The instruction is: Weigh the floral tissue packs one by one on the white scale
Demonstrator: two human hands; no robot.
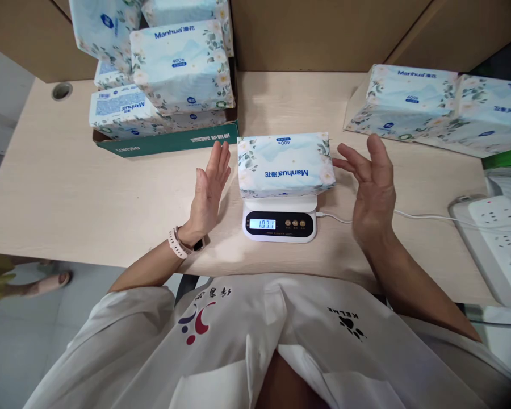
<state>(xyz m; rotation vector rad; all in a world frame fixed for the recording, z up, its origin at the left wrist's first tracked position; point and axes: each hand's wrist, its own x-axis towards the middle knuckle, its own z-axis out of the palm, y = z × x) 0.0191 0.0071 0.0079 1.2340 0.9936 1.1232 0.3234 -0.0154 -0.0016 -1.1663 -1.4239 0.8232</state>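
Note:
A pack of tissues (286, 162) with a pale blue floral wrapper lies on a small white digital kitchen scale (280, 224). The scale's lit display appears to read 1031; any decimal point is hard to make out. To the left of the pack, my left hand (209, 190) is held with fingers extended and does not touch it. On the other side my right hand (371, 187) is raised with its fingers apart, the fingertips close to the pack's right end. Neither hand holds anything.
At the back left, a green box (166, 142) holds several stacked tissue packs (181, 68). Two more packs (413, 102) stand at the back right. A white cable (426, 216) runs from the scale toward a power strip (500, 227). Another person's foot (53, 283) shows at lower left.

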